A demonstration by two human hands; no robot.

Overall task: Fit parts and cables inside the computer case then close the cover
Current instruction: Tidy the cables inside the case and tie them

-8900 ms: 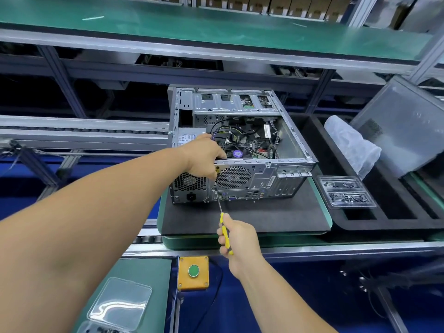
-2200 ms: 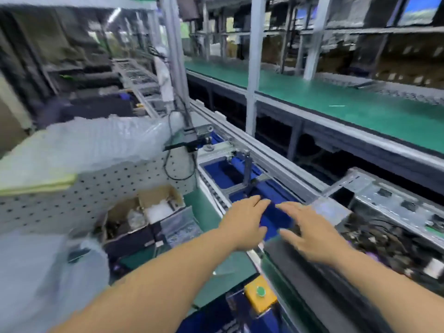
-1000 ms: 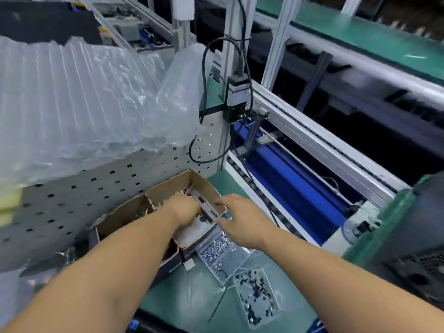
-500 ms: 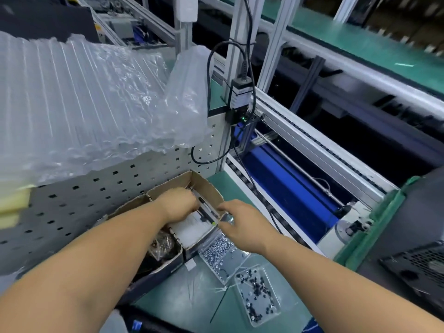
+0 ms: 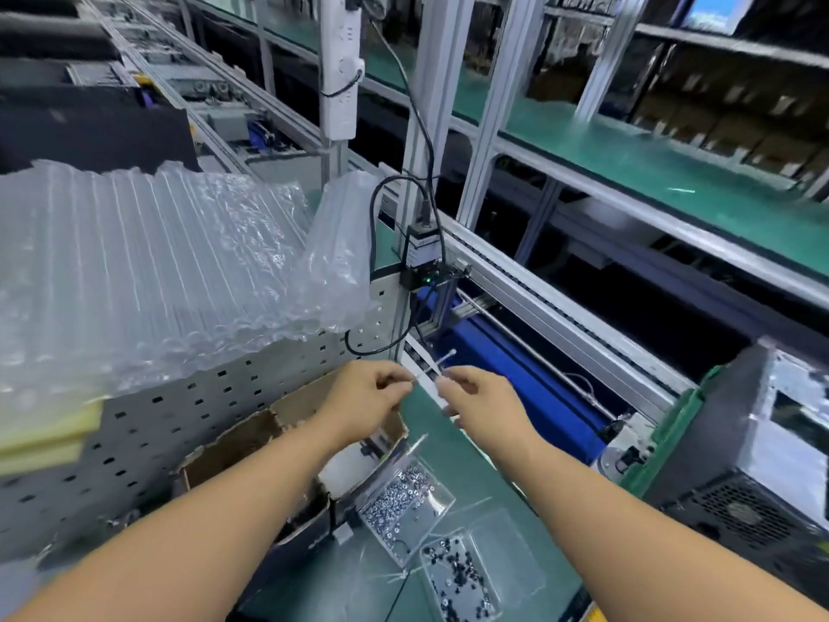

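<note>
Both hands are raised above a cardboard box (image 5: pixel 251 442) of parts at the left of the bench. My left hand (image 5: pixel 363 404) pinches a thin white cable tie (image 5: pixel 437 363) between thumb and fingers. My right hand (image 5: pixel 477 399) pinches the same tie, or a second one beside it; I cannot tell which. The tie points up and to the right. The grey computer case (image 5: pixel 735 464) stands at the right edge on a green-rimmed pallet (image 5: pixel 668 433), only its rear corner with the fan grille showing.
Two clear plastic trays of screws (image 5: pixel 401 502) (image 5: pixel 460 576) lie on the green mat below my hands. A perforated metal panel (image 5: pixel 134 446) carries a heap of air-cushion wrap (image 5: pixel 157 267). A scanner (image 5: pixel 421 258) hangs on the aluminium post. The blue conveyor channel (image 5: pixel 507 374) runs behind.
My hands have lifted out of the cardboard box and now hold a white cable tie between them. The view has tilted up a little, and more of the computer case shows at the right.
</note>
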